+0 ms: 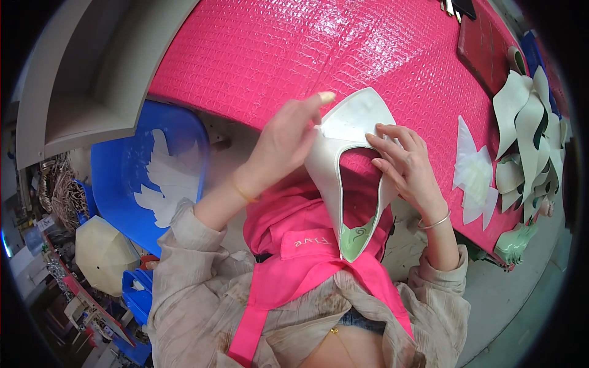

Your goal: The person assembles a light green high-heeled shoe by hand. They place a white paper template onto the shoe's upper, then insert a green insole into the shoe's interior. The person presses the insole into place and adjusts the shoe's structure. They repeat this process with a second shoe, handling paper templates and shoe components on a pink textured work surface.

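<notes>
A white shoe upper [357, 122] with a pale green lining at its narrow end rests partly over the pink table's near edge, that end hanging toward my lap. My right hand [402, 159] grips its right side, fingers spread over the white face beside the opening. At the upper's left edge is my left hand [287, 141], closed, with a yellowish cover on one raised fingertip. Its other fingers are mostly hidden, curled against the edge.
The shiny pink table cover [264, 55] spreads ahead. Thin white pieces [475, 168] and white curved cut parts [527, 129] lie right, near a dark red board [485, 52]. At left stand a blue bin [113, 175] holding white scraps and a grey open box [92, 80].
</notes>
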Action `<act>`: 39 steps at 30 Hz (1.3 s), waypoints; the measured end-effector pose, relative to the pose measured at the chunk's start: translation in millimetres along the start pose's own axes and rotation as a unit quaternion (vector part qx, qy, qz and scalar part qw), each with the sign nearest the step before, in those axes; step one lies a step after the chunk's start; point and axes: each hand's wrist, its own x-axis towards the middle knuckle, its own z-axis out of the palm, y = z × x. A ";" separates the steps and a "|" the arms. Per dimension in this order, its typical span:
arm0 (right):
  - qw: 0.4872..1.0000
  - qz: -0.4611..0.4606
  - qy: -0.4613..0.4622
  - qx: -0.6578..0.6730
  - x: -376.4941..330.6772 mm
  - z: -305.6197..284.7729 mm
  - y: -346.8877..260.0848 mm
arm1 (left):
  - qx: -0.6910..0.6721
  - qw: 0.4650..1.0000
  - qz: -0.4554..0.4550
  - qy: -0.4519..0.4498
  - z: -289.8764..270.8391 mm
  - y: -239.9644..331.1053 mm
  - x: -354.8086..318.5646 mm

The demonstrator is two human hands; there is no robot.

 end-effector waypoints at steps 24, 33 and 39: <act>0.963 -0.040 0.043 -0.264 66.0 61.2 -81.8 | -0.136 0.969 -0.046 0.200 21.9 -6.4 -52.0; 0.962 0.225 0.027 0.154 65.6 44.7 -47.7 | 0.019 0.993 0.019 0.112 15.2 -7.5 -51.6; 0.867 0.247 0.035 0.431 58.0 39.5 -24.6 | 0.053 0.991 0.002 0.120 14.4 -1.5 -37.8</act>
